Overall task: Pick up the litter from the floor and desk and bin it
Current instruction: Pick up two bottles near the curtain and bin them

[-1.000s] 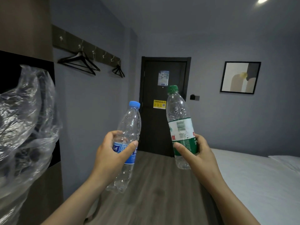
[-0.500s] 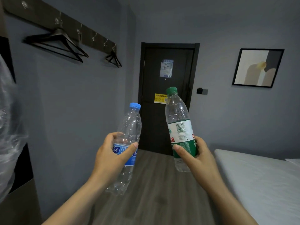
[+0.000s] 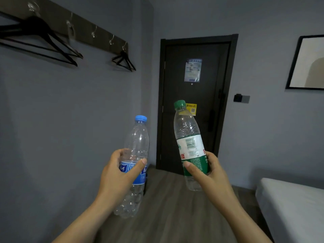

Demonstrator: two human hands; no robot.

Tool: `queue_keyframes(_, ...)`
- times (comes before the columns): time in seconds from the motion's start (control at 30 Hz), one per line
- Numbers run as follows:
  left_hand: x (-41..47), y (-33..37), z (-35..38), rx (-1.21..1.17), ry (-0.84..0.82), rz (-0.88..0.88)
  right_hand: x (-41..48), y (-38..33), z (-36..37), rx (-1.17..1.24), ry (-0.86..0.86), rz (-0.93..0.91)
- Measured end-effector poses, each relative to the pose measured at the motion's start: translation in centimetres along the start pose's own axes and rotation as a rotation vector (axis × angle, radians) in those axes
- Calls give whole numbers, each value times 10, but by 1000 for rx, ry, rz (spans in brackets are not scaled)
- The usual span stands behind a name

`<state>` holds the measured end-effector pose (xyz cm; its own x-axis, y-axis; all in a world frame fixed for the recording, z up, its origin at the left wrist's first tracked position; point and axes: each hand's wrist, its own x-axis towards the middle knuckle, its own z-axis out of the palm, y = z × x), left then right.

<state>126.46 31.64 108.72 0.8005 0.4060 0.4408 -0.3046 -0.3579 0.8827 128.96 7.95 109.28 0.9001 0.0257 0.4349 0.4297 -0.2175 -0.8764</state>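
Note:
My left hand point(image 3: 116, 178) grips an empty clear plastic bottle with a blue cap and blue label point(image 3: 137, 142), held upright at chest height. In my right hand point(image 3: 211, 174) is a second empty clear bottle with a green cap and a green-and-white label point(image 3: 188, 137), tilted slightly left. Both bottles are in the air in front of me, about a hand's width apart. No bin is in view.
A dark door point(image 3: 194, 102) stands straight ahead at the end of a wood floor point(image 3: 168, 207). A white bed point(image 3: 291, 206) fills the lower right. On the left wall hangs a hook rail with black hangers point(image 3: 43, 39). A framed picture point(image 3: 306, 62) is at the right.
The view has moved forward towards the door; the clear plastic bag and dark unit at the left have dropped out of sight. Both hands still hold their bottles the same way.

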Motion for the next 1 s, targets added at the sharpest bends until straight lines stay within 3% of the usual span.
queue_keyframes(0.57,303,-147,84,-12,-57,-34,288,138,118,5,-1,36)
queue_keyframes(1.0,496,-244,201,56,-65,-41,507,250,160,92,-55,55)
